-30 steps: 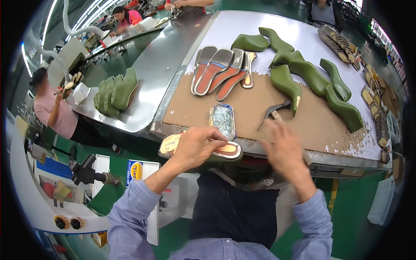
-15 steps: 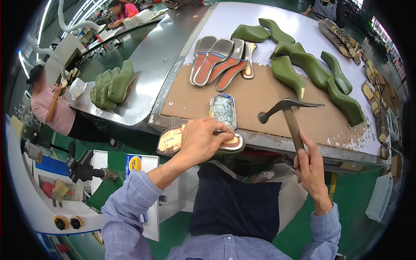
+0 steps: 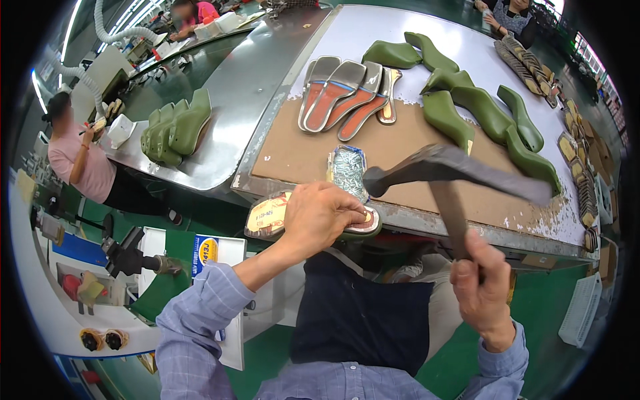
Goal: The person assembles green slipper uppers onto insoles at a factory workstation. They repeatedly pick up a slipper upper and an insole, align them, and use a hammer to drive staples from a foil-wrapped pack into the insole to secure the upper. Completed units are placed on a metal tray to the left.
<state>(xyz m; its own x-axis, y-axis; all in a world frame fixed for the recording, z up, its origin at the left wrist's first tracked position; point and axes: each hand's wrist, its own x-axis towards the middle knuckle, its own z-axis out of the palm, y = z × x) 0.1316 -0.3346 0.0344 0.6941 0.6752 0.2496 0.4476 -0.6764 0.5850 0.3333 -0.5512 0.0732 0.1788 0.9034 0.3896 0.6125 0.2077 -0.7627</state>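
Observation:
My right hand (image 3: 481,283) is wrapped round the wooden handle of a hammer (image 3: 460,167). Its dark metal head is raised toward me and smeared by motion at one end. On the left, a pale printed insole (image 3: 267,215) lies sole-up on a green shoe last (image 3: 363,235) at the table's near edge. My left hand (image 3: 319,213) rests across the insole, thumb and fingertips pinched together near its right end. Whatever sits between those fingertips is too small to make out. Just beyond stands a small open container (image 3: 348,175) of silvery nails.
Grey-and-orange sole templates (image 3: 343,97) lie on the brown board (image 3: 287,153). Several green shoe lasts (image 3: 490,113) spread over the table's right half; others (image 3: 177,127) stand on the metal table at left. Stacked soles (image 3: 579,167) line the right edge. People work farther off.
The hammer has come up closer to me and looks larger, its head tilting down at the right. My left hand keeps its pinch on the insole. The view has shifted slightly.

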